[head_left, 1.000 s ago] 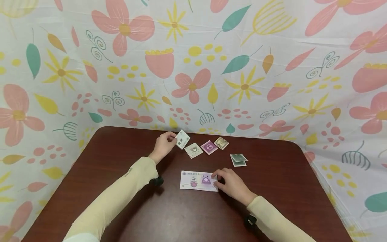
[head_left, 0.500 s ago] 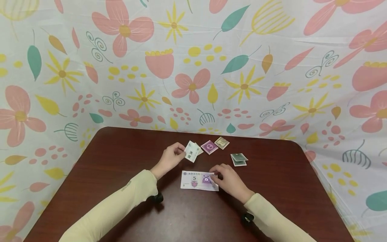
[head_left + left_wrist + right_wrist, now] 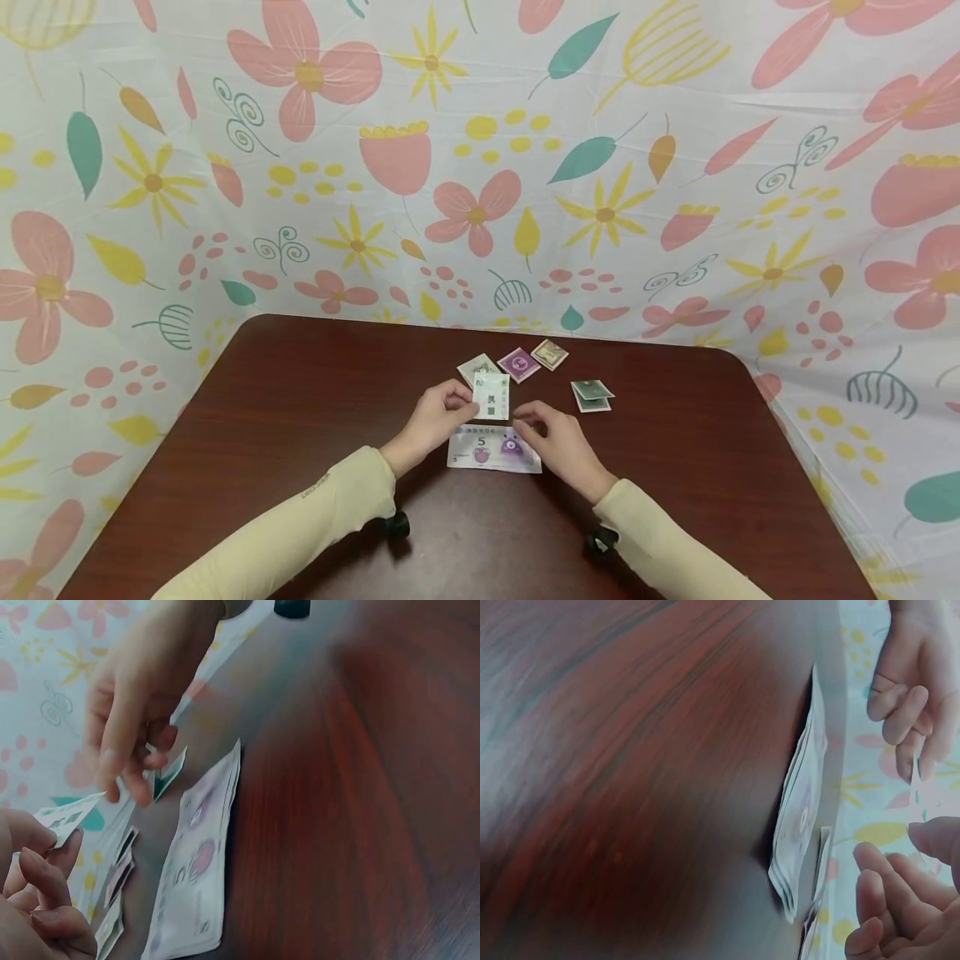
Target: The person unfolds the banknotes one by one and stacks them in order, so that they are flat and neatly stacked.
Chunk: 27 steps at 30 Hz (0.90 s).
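My left hand (image 3: 433, 423) pinches a small folded play banknote (image 3: 492, 395), pale with green print, by its left edge. The note is held up over the back edge of a stack of unfolded purple-and-white "5" play banknotes (image 3: 480, 455) on the table. On the other side, my right hand (image 3: 561, 443) hovers with thumb and fingers apart, its fingertips close to the folded note's right side. In the left wrist view, the right hand (image 3: 139, 712) reaches down toward that note (image 3: 67, 817). The right wrist view shows the "5" stack (image 3: 804, 795) as several layers.
Behind the hands lie more folded banknotes: a pale one (image 3: 472, 367) partly covered in the head view, a purple one (image 3: 519, 364) and a brown one (image 3: 550, 354). A half-open green one (image 3: 592, 395) sits to their right. A flower-print cloth (image 3: 480, 167) hangs behind the dark table (image 3: 712, 467).
My left hand has brought the folded note from the back left, rightward and nearer, to above the "5" stack. My right hand has left the stack's right end and shifted slightly up and left.
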Motion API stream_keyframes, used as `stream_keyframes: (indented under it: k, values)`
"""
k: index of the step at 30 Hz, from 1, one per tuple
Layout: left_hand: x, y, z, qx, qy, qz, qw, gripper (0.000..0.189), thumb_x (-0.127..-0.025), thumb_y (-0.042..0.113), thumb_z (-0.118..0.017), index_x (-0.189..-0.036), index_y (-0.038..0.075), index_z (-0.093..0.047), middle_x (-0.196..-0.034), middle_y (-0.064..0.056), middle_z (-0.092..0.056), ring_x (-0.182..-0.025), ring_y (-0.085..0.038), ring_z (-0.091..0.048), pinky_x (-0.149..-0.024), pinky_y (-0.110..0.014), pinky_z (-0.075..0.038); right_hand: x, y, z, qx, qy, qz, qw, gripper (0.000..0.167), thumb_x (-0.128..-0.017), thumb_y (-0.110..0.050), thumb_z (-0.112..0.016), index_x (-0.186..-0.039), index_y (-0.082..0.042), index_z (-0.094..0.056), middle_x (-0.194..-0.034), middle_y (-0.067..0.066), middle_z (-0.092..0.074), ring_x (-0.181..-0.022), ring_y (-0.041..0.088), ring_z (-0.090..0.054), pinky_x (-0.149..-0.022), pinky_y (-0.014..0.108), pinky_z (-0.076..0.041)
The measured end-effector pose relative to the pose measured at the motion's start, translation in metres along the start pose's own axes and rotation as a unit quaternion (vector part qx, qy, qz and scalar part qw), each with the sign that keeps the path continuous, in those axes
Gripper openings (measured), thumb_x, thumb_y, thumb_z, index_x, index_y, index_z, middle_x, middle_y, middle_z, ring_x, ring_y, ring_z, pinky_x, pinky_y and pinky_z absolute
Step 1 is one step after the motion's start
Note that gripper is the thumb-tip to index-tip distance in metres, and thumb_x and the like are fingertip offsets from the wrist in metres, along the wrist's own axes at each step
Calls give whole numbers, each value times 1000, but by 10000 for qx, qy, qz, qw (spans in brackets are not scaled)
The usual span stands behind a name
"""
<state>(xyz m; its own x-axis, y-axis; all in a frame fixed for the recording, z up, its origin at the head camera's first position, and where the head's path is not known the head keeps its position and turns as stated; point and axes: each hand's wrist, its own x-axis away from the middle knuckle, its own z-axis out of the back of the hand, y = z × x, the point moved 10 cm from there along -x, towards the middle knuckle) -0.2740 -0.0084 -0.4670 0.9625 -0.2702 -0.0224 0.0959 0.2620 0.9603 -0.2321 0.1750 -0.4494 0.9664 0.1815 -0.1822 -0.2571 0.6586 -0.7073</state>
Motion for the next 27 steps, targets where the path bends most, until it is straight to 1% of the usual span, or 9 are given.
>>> stream_keyframes:
  k: [3, 6, 8, 10, 14, 17, 20, 24, 27]
  values:
    - [6, -1, -5, 335, 0, 48, 9994, 10, -92, 4, -73, -94, -1, -65, -88, -15, -77, -77, -11, -66, -66, -26, -50, 0, -2, 1, -156, 216, 3, 9996, 13, -96, -11, -75, -109, -9, -73, -94, 0, -77, -85, 14, -70, -78, 35, -56]
    - [10, -5, -9, 515, 42, 124, 9986, 11, -92, 3, -74, -93, -2, -65, -87, -18, -76, -78, -16, -68, -65, -25, -49, 0, -2, 2, -314, 372, -48, 9988, 13, -96, -11, -75, -108, -9, -72, -92, -1, -77, -85, 13, -70, -76, 31, -54]
    - [12, -9, -10, 578, 113, 218, 9980, 11, -91, 4, -75, -92, -2, -65, -85, -17, -76, -76, -17, -67, -63, -24, -46, 0, -1, 1, -415, 401, -140, 9982, 13, -96, -10, -75, -108, -10, -72, -92, -1, -77, -86, 13, -70, -76, 30, -54]
    - [14, -14, -12, 780, 157, 355, 9962, 12, -91, 4, -75, -92, -2, -65, -80, -14, -74, -67, -14, -61, -58, -23, -43, -1, 0, 0, -509, 380, -236, 9977, 13, -96, -10, -75, -109, -10, -72, -93, -1, -77, -86, 13, -70, -77, 29, -54]
    - [18, -23, -18, 1277, 94, 691, 9894, 12, -92, 4, -74, -93, -2, -63, -70, -5, -64, -52, -7, -41, -49, -22, -33, -2, 3, -2, -729, 379, -367, 9959, 13, -95, -9, -76, -108, -9, -71, -92, 1, -76, -83, 13, -68, -76, 26, -53]
    - [20, -26, -23, 1433, -54, 806, 9864, 13, -92, 4, -73, -92, -1, -61, -67, -1, -60, -49, -6, -37, -48, -21, -31, -2, 4, -2, -939, 477, -363, 9938, 11, -94, -6, -76, -105, -7, -72, -89, 3, -76, -79, 12, -66, -73, 25, -52]
    - [20, -24, -22, 1151, -129, 583, 9916, 15, -91, 6, -75, -91, -1, -62, -73, -2, -66, -52, -6, -44, -49, -21, -36, -3, 4, 0, -1135, 517, -328, 9917, 9, -94, -4, -75, -102, -5, -73, -87, 5, -76, -76, 10, -65, -71, 24, -51]
    - [17, -15, -11, 360, -47, 71, 9993, 16, -93, 12, -76, -97, 2, -65, -87, -7, -74, -59, -7, -53, -53, -22, -44, -5, 7, 3, -1268, 419, -304, 9906, 9, -94, -4, -74, -103, -4, -74, -86, 7, -76, -75, 8, -64, -69, 23, -50]
    - [12, -5, -1, -219, 61, -357, 9991, 15, -94, 13, -76, -103, 6, -66, -93, -8, -75, -60, -7, -54, -55, -23, -46, -8, 10, 5, -1306, 296, -319, 9905, 10, -95, -4, -73, -104, -4, -75, -87, 8, -76, -74, 10, -64, -68, 23, -50]
